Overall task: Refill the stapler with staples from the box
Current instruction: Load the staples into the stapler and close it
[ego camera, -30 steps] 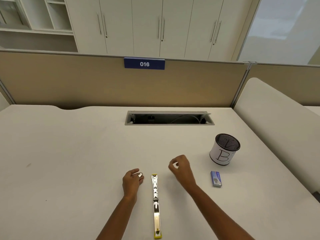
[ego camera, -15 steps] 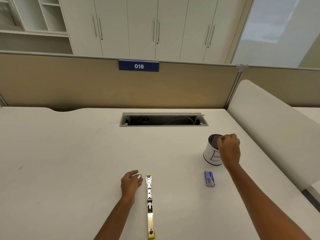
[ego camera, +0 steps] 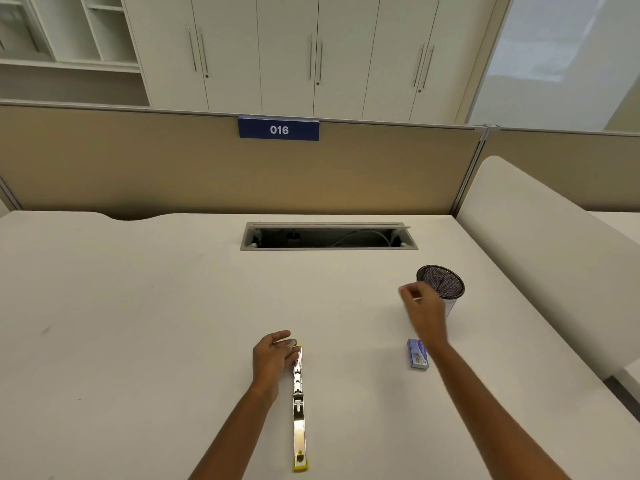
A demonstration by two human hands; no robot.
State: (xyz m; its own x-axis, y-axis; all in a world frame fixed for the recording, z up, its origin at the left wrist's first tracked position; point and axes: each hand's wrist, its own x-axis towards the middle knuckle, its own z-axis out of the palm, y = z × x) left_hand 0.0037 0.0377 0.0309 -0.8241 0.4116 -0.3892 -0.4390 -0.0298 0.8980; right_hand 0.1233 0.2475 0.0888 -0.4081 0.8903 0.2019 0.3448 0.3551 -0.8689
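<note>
One opened stapler [ego camera: 298,403] lies flat, with the staple box [ego camera: 417,354] at its 3 o'clock. Left hand [ego camera: 272,358] pinches a small metal strip [ego camera: 293,342], probably light and brittle: grip its sides. Right hand [ego camera: 420,308] is curled, contents unclear.

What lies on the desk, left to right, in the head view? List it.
Left hand pinching a small silver piece → opened stapler → staple box → mesh cup. The right hand overlaps box and cup, so it is left out.

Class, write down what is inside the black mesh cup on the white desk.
Only dark mesh lining shows inside the black mesh cup; any contents are unclear. The right hand covers its lower left side.
</note>
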